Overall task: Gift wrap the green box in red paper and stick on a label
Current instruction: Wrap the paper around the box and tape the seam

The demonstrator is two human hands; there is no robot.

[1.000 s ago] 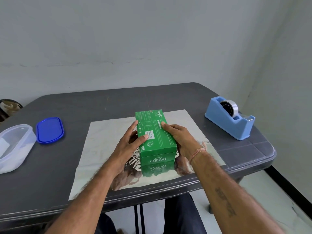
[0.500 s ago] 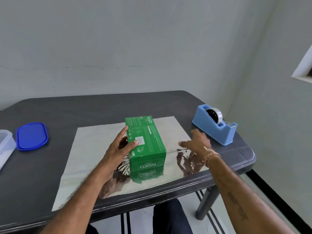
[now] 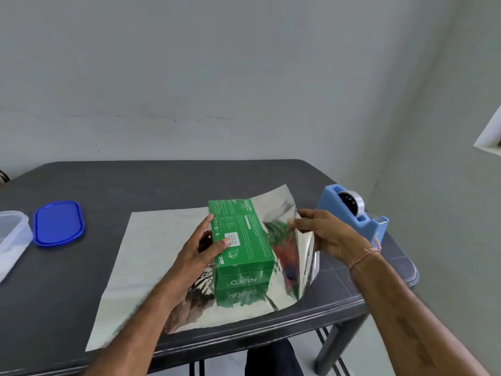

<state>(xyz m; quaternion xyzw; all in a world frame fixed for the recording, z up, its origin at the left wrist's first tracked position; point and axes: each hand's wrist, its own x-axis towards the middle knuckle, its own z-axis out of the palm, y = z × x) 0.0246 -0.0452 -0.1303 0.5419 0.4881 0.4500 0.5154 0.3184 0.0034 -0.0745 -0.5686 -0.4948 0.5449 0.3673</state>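
The left grip (image 3: 200,248) lies against the left side of the green box (image 3: 241,240), with the fingers straight along that side and the thumb on the top face; it is not curled around the box. The right grip (image 3: 333,237) pinches the right edge of the paper sheet (image 3: 151,261) and holds this edge lifted, so that a shiny flap stands just right of the box. The box lies between the two grips, flat on the sheet, with the long side pointing away from the person. The silver, mirror-like side of the sheet faces up.

Just behind the right grip stands a blue tape dispenser (image 3: 352,213), near the right border of the dark counter (image 3: 244,177); the raised flap is between it and the box. Well to the left of the left grip lies a blue lid (image 3: 58,222), and beside it, further left, a clear plastic container (image 3: 12,237), partly cut off by the picture border. A thin cord bracelet (image 3: 366,253) is on the right wrist.

Counted: one box, one sheet, one dispenser, one lid, one container.
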